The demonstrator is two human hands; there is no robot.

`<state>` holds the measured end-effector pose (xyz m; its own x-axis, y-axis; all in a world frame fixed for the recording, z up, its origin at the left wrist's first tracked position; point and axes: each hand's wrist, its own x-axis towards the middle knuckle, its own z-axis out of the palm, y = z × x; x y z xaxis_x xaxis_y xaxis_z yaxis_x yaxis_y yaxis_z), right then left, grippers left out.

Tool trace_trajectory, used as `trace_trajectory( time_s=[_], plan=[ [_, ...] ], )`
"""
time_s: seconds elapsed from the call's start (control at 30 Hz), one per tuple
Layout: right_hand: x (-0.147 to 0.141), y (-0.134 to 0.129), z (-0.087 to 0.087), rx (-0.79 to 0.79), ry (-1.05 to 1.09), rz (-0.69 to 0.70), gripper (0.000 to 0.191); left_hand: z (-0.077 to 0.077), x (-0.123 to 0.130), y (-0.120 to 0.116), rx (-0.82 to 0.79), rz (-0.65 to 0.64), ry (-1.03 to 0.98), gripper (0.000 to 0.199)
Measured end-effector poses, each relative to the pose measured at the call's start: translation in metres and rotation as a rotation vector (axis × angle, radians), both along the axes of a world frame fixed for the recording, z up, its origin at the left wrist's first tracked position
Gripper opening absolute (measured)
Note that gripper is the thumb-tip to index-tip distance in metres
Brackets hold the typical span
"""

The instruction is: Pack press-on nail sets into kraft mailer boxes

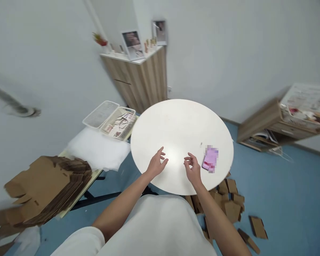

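My left hand hovers over the near part of the round white table, fingers apart and holding nothing. Across from it, my right hand is held with its fingers loosely curled and apart, also without anything in it. Bare white tabletop shows between the two. Just right of my right hand lies a flat pink-purple item, partly blurred by pixelation, with a dark edge like a phone's. A tiny grey bit sits beyond it.
To the left, a side table bears flattened cardboard boxes, white foam sheets and a plastic basket of small cards. Small cardboard boxes litter the floor at right. A wooden cabinet and a low shelf stand behind.
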<state>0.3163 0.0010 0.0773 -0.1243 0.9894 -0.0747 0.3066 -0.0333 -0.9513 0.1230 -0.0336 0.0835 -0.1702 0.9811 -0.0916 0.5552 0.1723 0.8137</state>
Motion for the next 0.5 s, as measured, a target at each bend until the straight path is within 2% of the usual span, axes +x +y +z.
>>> trace_trajectory(
  time_s=[0.2, 0.3, 0.4, 0.5],
  plan=[
    [-0.102, 0.013, -0.003, -0.128, -0.087, 0.368, 0.032, 0.001, -0.104, -0.035, -0.068, -0.010, -0.048, 0.036],
    [-0.164, 0.023, -0.004, -0.124, -0.162, 0.519, 0.031, -0.006, -0.164, -0.049, -0.107, 0.060, -0.004, 0.042],
    [-0.228, 0.034, -0.001, -0.069, -0.219, 0.596, 0.034, -0.015, -0.226, -0.061, -0.126, 0.144, 0.051, 0.048],
    [-0.285, 0.045, 0.001, -0.055, -0.270, 0.693, 0.033, -0.019, -0.279, -0.070, -0.158, 0.213, 0.088, 0.046]
  ],
)
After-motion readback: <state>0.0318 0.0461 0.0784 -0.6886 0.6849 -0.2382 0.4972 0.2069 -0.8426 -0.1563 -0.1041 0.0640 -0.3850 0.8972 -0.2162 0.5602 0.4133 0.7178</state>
